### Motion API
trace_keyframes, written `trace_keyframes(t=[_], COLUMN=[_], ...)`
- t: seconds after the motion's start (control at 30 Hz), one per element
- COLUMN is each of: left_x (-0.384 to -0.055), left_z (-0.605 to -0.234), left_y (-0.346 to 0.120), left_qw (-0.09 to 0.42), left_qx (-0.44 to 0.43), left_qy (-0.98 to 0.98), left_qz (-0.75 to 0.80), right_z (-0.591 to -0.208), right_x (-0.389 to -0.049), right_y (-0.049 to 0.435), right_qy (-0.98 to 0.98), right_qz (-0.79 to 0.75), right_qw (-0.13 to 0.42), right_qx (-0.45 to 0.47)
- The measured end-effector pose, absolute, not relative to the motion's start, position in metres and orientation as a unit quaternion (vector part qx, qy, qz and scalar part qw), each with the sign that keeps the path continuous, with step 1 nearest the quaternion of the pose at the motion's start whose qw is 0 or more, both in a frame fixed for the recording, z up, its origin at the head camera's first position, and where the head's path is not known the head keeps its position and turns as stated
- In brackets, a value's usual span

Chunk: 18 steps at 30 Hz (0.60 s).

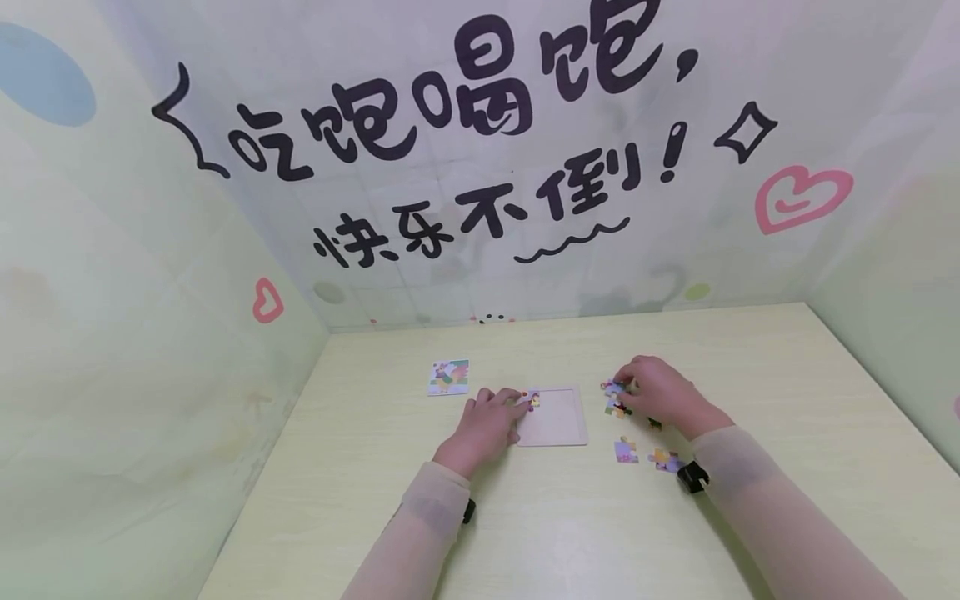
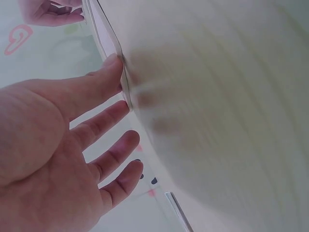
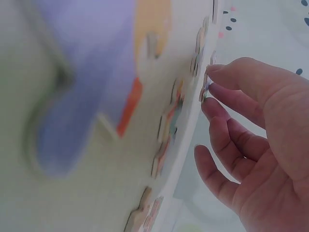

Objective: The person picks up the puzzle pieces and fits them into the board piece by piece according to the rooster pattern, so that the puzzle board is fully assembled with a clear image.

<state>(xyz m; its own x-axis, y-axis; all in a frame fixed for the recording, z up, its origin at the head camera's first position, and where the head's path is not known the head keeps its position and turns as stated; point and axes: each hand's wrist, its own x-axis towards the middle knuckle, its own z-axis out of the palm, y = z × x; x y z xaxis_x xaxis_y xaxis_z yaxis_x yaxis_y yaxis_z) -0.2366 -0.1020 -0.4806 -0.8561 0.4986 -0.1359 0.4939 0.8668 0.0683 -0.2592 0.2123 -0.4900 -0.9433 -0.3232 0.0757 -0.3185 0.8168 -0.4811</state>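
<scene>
Right hand (image 1: 663, 392) pinches a puzzle piece (image 3: 206, 88), thumb against fingers. Loose pieces (image 1: 626, 451) lie beside that pinch and nearer the body. Tray (image 1: 551, 429) left of it, corner piece (image 1: 535, 399) inside. Left hand (image 1: 487, 425), fingers relaxed, touches tray's left edge; picture card (image 1: 450, 377) beyond.
</scene>
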Motion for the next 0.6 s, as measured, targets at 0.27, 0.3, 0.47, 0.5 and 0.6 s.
trace_keyframes(t=[0.27, 0.3, 0.47, 0.5, 0.6], left_x=[-0.238, -0.238, -0.238, -0.238, -0.238], left_z=[-0.482, -0.483, -0.482, -0.481, -0.48], left_y=[-0.102, -0.102, -0.102, -0.102, -0.101], left_qw=[0.079, 0.079, 0.079, 0.079, 0.08], left_qx=[0.255, 0.255, 0.256, 0.255, 0.255], left_qy=[0.964, 0.963, 0.963, 0.964, 0.964], left_qz=[0.013, 0.013, 0.013, 0.013, 0.012], right_z=[-0.49, -0.49, -0.491, -0.491, -0.491], right_x=[-0.258, -0.257, -0.256, -0.256, -0.258], right_y=[0.199, 0.198, 0.191, 0.189, 0.184], right_qy=[0.953, 0.952, 0.951, 0.951, 0.949], right_qz=[-0.25, -0.253, -0.251, -0.249, -0.246], right_qw=[0.016, 0.02, 0.011, 0.006, -0.005], right_qx=[-0.171, -0.168, -0.179, -0.183, -0.197])
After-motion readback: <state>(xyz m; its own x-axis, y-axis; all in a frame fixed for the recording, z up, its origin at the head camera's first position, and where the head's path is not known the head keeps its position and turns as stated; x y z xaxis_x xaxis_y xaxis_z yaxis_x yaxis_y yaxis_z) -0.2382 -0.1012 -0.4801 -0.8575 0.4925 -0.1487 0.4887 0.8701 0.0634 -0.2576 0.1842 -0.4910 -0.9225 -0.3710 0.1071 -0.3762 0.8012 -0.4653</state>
